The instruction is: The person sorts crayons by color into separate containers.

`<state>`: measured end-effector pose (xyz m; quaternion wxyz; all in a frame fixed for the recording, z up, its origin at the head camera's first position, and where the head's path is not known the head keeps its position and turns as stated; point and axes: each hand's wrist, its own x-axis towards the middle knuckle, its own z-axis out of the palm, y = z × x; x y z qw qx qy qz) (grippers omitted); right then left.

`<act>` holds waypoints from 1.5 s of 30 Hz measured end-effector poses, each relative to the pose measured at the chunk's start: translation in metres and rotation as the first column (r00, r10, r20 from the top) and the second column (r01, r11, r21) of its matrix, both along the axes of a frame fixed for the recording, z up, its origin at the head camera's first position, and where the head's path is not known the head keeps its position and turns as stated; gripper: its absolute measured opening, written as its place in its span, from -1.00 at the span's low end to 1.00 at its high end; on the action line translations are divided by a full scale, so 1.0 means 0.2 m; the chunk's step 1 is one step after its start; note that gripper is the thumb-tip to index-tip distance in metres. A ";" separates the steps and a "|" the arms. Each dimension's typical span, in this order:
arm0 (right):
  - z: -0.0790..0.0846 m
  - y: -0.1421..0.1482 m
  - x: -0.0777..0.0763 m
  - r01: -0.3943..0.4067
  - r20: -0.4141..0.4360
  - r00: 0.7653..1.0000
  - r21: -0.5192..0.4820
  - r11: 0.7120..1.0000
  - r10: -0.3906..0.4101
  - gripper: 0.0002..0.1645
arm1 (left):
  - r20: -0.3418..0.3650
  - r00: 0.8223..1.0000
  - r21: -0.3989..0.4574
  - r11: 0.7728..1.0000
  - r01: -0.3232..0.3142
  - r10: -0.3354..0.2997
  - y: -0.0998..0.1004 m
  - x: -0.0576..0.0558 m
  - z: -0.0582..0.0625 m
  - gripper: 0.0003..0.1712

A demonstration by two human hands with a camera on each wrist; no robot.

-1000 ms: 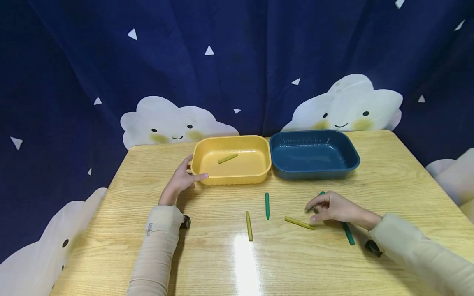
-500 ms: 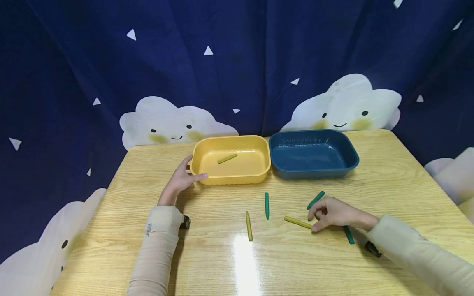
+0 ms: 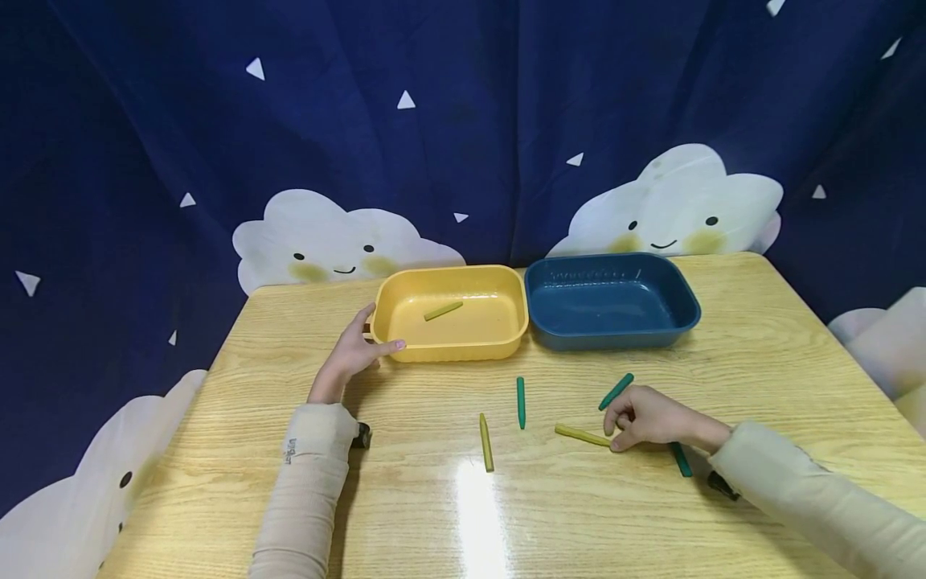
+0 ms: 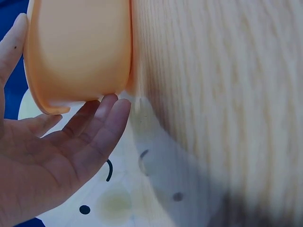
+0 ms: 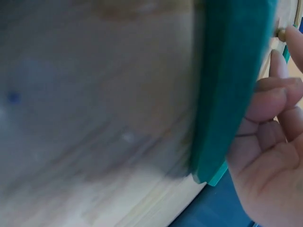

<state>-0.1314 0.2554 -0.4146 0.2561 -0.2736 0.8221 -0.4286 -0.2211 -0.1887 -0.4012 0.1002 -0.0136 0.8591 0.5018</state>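
Note:
My left hand (image 3: 352, 347) holds the left end of a yellow plastic container (image 3: 456, 352), its thumb along the front rim. In the left wrist view, fingers (image 4: 113, 118) touch the container's end. Inside it lies a dull yellow crayon (image 3: 444, 310). My right hand (image 3: 647, 416) pinches the right end of another yellow crayon (image 3: 579, 434), which lies on the table. Just behind that hand rests a green crayon (image 3: 616, 392). Under the right wrist is a second green crayon (image 3: 682, 460), looming large in the right wrist view.
A dark blue container (image 3: 615, 341) stands against the yellow one's right side. Between the hands lie a green crayon (image 3: 521, 402) and a yellow crayon (image 3: 486, 442) on the wooden table (image 3: 412, 498). A navy curtain (image 3: 463, 121) hangs behind the table.
The right hand has shifted slightly toward the front right, its thumb and finger coming onto the yellow crayon's end, uncovering the green crayon behind. The left hand and both containers stay put.

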 end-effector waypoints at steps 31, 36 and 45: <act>0.05 0.01 -0.05 0.288 0.209 0.940 -0.057 0.956 -0.270 -0.76 | 0.014 1.000 0.020 1.000 0.001 -0.001 0.00 0.00 0.00 0.17; 0.06 0.01 -0.05 0.298 0.198 0.939 -0.068 0.952 -0.280 -0.76 | 0.014 1.000 0.023 1.000 -0.001 0.000 0.00 0.00 0.00 0.16; 0.10 0.01 -0.06 0.279 0.177 0.950 -0.120 0.953 -0.256 -0.73 | 0.013 1.000 0.038 0.999 0.001 -0.001 0.00 0.00 0.00 0.16</act>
